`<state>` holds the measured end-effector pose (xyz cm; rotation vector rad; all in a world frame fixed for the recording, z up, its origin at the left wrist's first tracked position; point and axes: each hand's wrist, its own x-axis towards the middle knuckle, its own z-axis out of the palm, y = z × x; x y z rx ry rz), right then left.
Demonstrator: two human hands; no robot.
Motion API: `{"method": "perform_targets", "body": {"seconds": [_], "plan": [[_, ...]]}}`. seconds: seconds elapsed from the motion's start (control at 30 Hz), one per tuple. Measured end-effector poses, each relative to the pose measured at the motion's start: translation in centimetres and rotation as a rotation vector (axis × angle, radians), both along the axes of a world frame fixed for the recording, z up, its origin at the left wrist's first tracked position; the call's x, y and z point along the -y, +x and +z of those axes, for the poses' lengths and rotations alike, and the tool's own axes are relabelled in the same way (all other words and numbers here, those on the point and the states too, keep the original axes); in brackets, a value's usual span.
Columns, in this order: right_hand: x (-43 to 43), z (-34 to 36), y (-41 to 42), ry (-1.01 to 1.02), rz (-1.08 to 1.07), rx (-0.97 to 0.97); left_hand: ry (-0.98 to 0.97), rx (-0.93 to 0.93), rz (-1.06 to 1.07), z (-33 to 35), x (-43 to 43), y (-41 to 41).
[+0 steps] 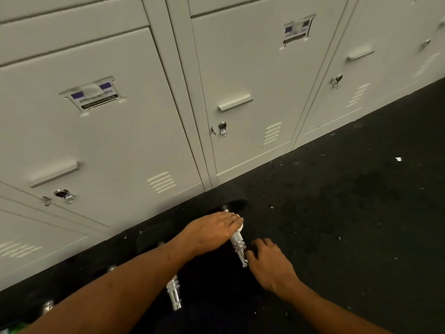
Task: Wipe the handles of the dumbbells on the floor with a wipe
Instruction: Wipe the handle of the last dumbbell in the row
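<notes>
- Pale lockers (101,131) stand along the dark floor (349,201), where the dumbbells lie at their foot.
- The dumbbell (237,244) in hand looks heavy, rigid and slick on its chrome; best steadied at one end while the bar is rubbed.
- A second handle (174,294) lies near, between the forearms.
- The left hand (212,231) is closed over the bar, pressing a white wipe (240,227), soft and light, under its fingertips.
- The right hand (269,266) curls at the bar's near end; whether it grips, I cannot tell.
</notes>
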<state>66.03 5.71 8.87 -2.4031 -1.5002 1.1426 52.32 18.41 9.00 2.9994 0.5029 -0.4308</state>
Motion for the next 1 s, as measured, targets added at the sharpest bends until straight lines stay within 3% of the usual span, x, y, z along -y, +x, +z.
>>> {"method": "perform_targets", "body": {"seconds": [0.33,0.53,0.87,1.0], "plan": [[1.0,-2.4,-0.1,0.126,-0.017,0.043,0.124,0.057,-0.146,-4.6,-1.3,-0.9],[0.9,-1.8,-0.1,0.133,0.101,0.077,0.142,0.069,-0.166,-5.2,-1.3,-2.1],[0.9,0.3,0.0,0.123,0.065,-0.006,0.078,-0.001,-0.107,-5.6,-0.6,-1.5],[0.8,-0.8,-0.2,0.109,0.022,0.001,0.06,0.114,-0.139,-6.4,0.7,-1.7]]}}
